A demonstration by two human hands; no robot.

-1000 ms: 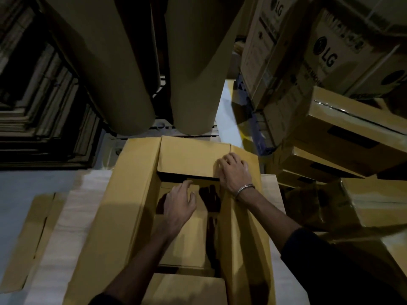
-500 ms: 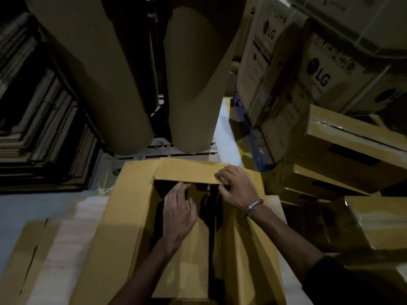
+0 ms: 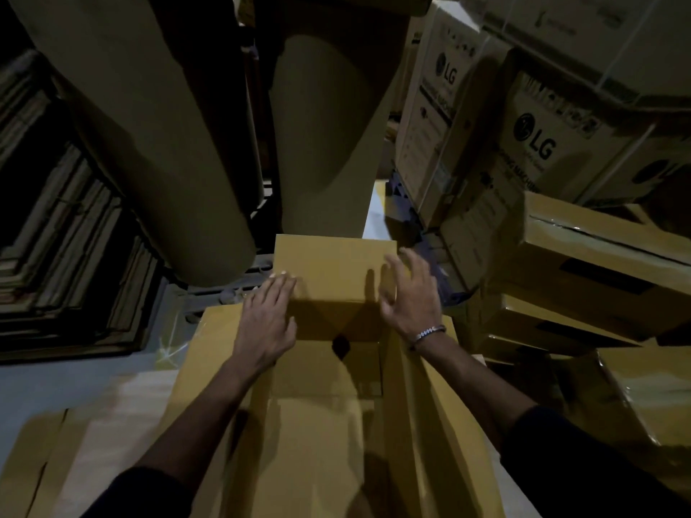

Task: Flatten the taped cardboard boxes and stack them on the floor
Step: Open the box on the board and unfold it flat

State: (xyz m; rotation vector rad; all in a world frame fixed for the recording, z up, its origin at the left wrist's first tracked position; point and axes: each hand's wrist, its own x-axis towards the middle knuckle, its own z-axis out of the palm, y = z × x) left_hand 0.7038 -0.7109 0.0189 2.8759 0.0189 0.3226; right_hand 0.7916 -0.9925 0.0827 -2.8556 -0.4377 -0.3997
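A yellow-brown cardboard box (image 3: 209, 372) stands open in front of me, its long side flaps spread left and right. Its far end flap (image 3: 332, 263) is folded outward, away from me. My left hand (image 3: 267, 319) lies flat, palm down, on the near left corner of that flap. My right hand (image 3: 409, 297), with a bracelet on the wrist, hovers at the flap's right edge with fingers spread; whether it touches is unclear. The box's inside (image 3: 318, 398) is bare and shadowed. More taped boxes (image 3: 598, 263) are piled at the right.
Two big brown paper rolls (image 3: 157, 151) stand just beyond the box. Large printed cartons (image 3: 531, 136) rise at the back right. A stack of flat cardboard (image 3: 63, 237) fills the left. Flattened pieces (image 3: 33, 465) lie on the floor at lower left.
Both hands came out of the box's inside and pushed the far end flap up and outward; it now lies open away from me. The camera tilted upward.
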